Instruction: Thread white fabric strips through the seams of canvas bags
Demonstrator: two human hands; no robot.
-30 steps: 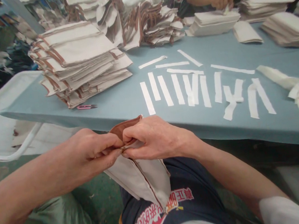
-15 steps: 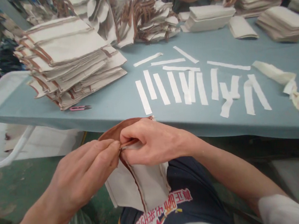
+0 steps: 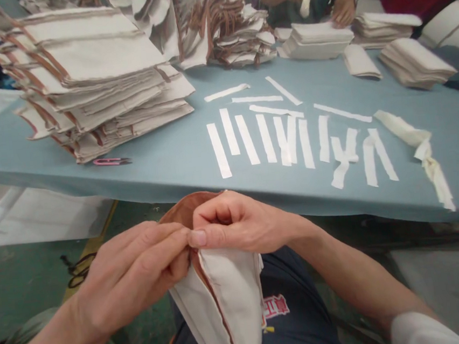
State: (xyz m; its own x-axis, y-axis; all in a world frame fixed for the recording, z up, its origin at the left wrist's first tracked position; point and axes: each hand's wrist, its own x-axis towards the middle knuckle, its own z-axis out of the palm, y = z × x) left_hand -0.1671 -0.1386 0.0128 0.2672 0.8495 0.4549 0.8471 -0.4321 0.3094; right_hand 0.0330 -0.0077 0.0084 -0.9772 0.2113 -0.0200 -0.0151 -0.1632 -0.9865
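Over my lap hangs a cream fabric pouch [image 3: 235,296] with brown binding along its seam and a brown inner side at the top. My left hand [image 3: 136,275] pinches its upper edge where the brown seam meets the rim. Right beside it, fingertips touching, my right hand [image 3: 238,222] grips the same edge between thumb and curled fingers. What lies exactly between the fingertips is hidden. Both hands are just in front of the table edge.
A blue-covered table [image 3: 164,173] bears a tall stack of cream pieces [image 3: 91,50], pink thread snips [image 3: 112,161], several white strips [image 3: 219,150] and a twisted cloth strip [image 3: 406,130]. Across it, a co-worker's hands [image 3: 344,9] work near folded cream stacks [image 3: 316,39].
My right hand's thumb now lies along the pouch edge against my left fingertips. The pouch hangs lower and narrower. Across the table, the co-worker's hands have moved apart, one raised with a pale tool.
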